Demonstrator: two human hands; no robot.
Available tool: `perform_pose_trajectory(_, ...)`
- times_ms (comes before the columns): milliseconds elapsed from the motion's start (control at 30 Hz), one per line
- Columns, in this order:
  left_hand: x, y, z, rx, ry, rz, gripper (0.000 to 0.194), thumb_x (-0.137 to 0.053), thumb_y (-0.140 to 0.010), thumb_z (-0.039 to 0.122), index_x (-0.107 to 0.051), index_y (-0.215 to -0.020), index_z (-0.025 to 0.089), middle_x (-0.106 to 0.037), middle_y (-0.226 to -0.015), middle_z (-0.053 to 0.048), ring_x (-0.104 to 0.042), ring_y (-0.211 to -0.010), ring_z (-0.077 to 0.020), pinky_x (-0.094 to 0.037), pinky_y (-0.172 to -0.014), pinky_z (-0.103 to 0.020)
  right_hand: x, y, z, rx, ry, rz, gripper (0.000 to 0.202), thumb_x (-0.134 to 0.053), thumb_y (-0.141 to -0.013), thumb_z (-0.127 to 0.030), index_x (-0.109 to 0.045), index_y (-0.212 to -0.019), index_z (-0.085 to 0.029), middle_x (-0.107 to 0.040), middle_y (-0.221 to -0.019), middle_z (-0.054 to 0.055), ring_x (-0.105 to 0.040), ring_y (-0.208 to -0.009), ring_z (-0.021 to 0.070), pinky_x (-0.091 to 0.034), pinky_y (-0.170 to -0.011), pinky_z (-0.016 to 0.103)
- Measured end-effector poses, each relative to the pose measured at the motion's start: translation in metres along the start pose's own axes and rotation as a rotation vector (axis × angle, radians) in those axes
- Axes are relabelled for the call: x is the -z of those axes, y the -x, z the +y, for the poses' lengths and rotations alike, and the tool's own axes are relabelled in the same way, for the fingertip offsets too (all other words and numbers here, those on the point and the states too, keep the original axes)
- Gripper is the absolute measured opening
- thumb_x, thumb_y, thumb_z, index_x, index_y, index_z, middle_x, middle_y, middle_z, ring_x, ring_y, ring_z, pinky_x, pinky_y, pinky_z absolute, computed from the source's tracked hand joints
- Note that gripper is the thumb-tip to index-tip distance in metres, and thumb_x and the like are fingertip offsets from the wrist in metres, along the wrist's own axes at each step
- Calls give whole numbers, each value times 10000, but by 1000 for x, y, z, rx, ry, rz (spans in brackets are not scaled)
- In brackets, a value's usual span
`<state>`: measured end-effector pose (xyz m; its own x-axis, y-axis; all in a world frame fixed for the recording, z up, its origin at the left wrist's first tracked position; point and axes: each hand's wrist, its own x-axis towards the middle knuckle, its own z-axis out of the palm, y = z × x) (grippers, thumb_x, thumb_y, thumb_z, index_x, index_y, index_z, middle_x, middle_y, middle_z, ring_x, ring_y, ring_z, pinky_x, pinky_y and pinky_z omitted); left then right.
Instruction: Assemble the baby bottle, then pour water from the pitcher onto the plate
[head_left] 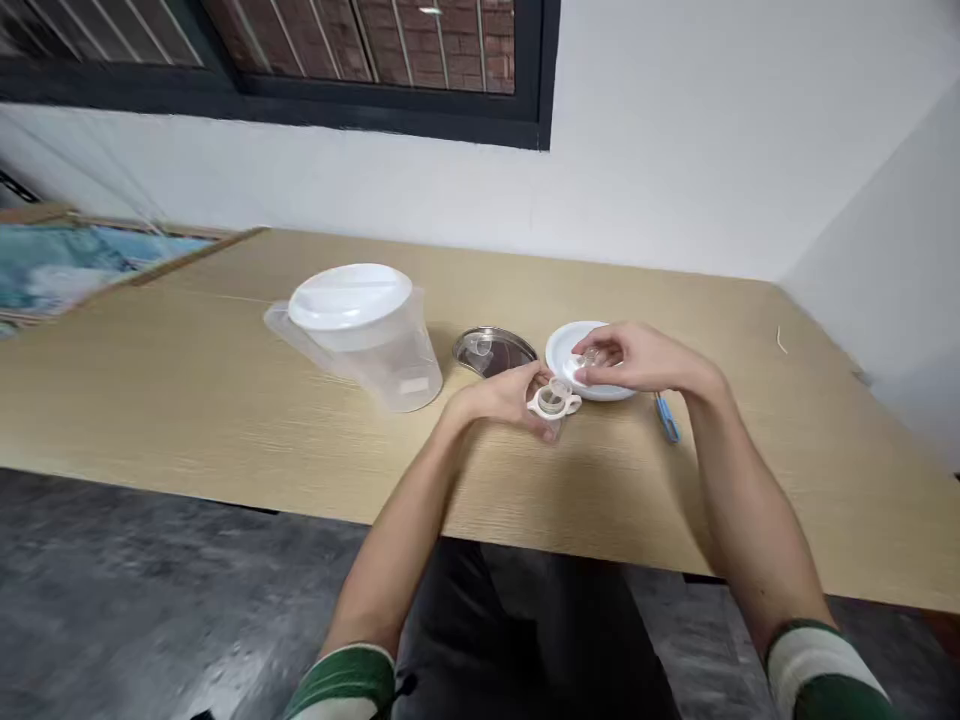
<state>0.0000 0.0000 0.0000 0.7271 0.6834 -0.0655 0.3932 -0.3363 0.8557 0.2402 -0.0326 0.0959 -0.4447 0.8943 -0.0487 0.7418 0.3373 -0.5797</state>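
Observation:
My left hand is wrapped round a small clear bottle with a white ringed collar at its open-looking top. To the right, the fingers of my right hand pinch a small clear object, held over a white plate. Its exact shape is hard to make out. Behind my left hand lies a round metal tray with a small clear item on it. A translucent pitcher with a white lid stands to the left of the tray.
A blue tool lies on the wooden table, right of the plate. Farther right is a thin pale strip. The wall and a dark-framed window are behind the table. A colourful panel is at the far left.

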Motion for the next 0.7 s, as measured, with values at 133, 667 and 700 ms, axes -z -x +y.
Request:
perform_pose_trajectory(133, 4, -4, -9, 7, -20, 40, 727, -956, -529, 398, -583, -1113, 181, -693, -1018, -52, -665, -942, -236, -488, -808, -337, -15, -10, 0, 42, 83, -43, 396, -768, -794, -419, -752, -1119, -193, -783, -1023, 49, -705, -870, 195, -474, -721, 278)
perform_pose_trajectory(667, 5, -2, 7, -38, -114, 120, 489, -907, -566, 382, -610, -892, 171, -518, -741, 50, -474, -667, -127, -329, -595, -261, -33, -17, -3, 242, 162, -134, 323, -706, -842, -239, -755, -1161, -232, -759, -1097, 60, -678, -932, 211, -476, -819, 304)
perform_pose_trajectory(700, 6, -2, 6, -44, -116, 109, 453, -897, -585, 384, -610, -865, 173, -471, -694, 64, -430, -628, -113, -292, -570, -259, -33, -16, -3, 256, 173, -141, 321, -707, -852, -235, -749, -1170, -230, -755, -1124, 63, -677, -958, 216, -476, -839, 311)
